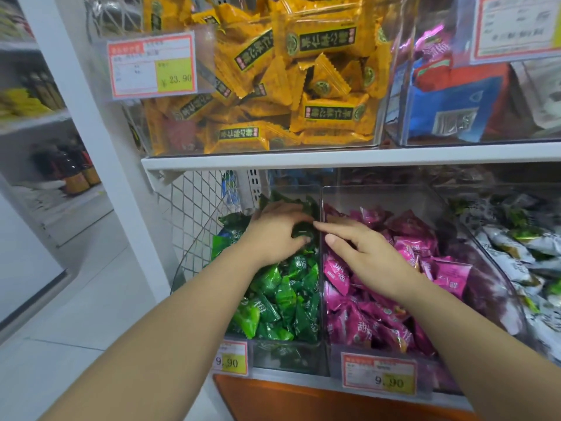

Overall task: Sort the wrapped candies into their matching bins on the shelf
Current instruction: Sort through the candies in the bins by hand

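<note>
Forearms (170,329) nearest lens. Left hand (276,235) curled round dark green crinkly wrapped candy (303,231) over clear plastic bin of green candies (273,355). Right hand (361,247) fingers spread, empty, rested on pink wrapped candies (379,323). Best: release candy straight below fingertips, short of divider. Red-yellow price tag (391,381) read 9.90; upper tag (179,79) ¥23.90

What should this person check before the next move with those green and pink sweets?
1. Left hand grips a dark green wrapped candy: ok.
2. That candy is over the clear plastic bin of green wrapped candies, a match: ok.
3. Right hand holds nothing, fingers straight, over the pink wrapped candies: ok.
4. No green candy shows among the pink ones: ok.
5. Strays hidden under either hand: cannot tell.
</note>
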